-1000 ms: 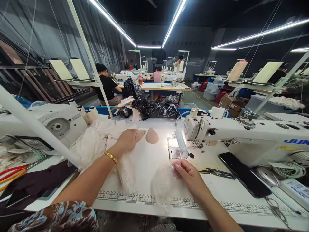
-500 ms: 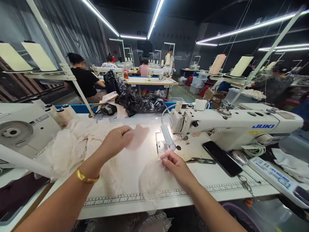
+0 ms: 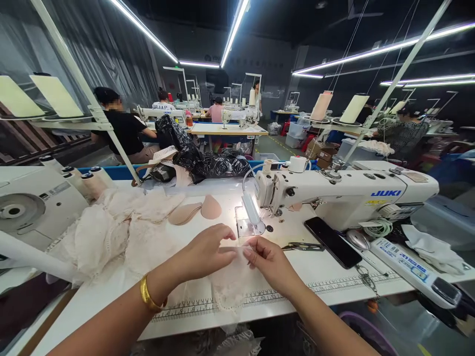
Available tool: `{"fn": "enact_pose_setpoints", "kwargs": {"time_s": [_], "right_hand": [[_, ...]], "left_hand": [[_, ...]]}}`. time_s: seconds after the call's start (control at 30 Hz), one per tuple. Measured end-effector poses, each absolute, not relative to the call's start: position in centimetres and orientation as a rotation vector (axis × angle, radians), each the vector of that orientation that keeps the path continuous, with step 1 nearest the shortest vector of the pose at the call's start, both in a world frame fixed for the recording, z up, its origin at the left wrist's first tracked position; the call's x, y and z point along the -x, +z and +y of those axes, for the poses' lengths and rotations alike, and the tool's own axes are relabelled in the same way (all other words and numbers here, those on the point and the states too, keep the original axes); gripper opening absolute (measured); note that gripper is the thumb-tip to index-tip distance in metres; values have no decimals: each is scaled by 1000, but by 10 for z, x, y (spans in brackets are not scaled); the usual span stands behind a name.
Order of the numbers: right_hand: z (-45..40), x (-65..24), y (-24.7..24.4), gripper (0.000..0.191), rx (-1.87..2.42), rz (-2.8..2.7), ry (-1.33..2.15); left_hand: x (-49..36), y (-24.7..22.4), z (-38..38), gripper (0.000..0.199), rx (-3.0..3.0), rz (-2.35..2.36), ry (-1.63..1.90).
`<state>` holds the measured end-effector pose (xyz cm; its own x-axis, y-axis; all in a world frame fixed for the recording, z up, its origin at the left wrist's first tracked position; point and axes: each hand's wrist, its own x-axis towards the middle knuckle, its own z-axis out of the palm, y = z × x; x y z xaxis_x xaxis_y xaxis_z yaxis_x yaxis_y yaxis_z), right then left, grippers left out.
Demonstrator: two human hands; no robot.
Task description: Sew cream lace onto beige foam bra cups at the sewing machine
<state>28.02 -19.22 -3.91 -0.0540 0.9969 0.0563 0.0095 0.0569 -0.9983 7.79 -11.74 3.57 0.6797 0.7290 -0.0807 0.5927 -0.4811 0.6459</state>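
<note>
My right hand point(image 3: 269, 262) pinches the top edge of a sheer white lace fabric piece point(image 3: 228, 289), which hangs down over the table's front ruler. Close beside it is my left hand point(image 3: 208, 249), thumb and forefinger apart at the same edge; the fabric seems to touch the thumb. Beyond my hands lie a single beige teardrop-shaped pad point(image 3: 211, 207) and a small stack of similar pads point(image 3: 184, 213). The white sewing machine point(image 3: 334, 190) stands to the right, its lit needle plate point(image 3: 245, 222) just past my fingertips.
A heap of white lace fabric point(image 3: 107, 232) covers the table's left side. Thread snips point(image 3: 302, 246), a black phone point(image 3: 333, 242) and a white boxy device point(image 3: 411, 269) lie on the right. Black plastic bags point(image 3: 222, 164) sit behind the table. Several people work at machines farther back.
My left hand has let go of a beige pad, now on the table, and come right and down to the lace fabric. My right hand keeps its pinch. The view has shifted slightly.
</note>
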Motion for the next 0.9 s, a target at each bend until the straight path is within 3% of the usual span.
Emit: {"fn": "enact_pose_setpoints", "kwargs": {"time_s": [0.07, 0.13, 0.3, 0.5, 0.6, 0.67, 0.77, 0.9], "right_hand": [[-197, -279, -28, 27, 1129, -1397, 1207], [-201, -280, -14, 19, 1115, -1507, 1202], [-201, -293, 12, 9, 1204, -1697, 907], [-178, -288, 5, 19, 980, -1826, -167], [-159, -285, -24, 27, 933, -1901, -443], [-145, -290, -50, 24, 916, -2014, -533], [-127, -306, -83, 17, 882, -2291, -559], [-116, -329, -91, 11, 969, -2496, -396]], "left_hand": [[-82, 37, -115, 62, -2134, 762, 241], [-86, 35, -110, 79, -1982, 538, 149], [-82, 27, -98, 43, -1819, 468, 84], [-59, 21, -88, 32, -2474, 756, 747], [-51, 0, -85, 23, -2971, 607, 953], [-51, -18, -85, 15, -3142, 557, 797], [-62, -36, -82, 26, -3242, 490, 392], [-92, -43, -70, 23, -3325, 549, 230]]}}
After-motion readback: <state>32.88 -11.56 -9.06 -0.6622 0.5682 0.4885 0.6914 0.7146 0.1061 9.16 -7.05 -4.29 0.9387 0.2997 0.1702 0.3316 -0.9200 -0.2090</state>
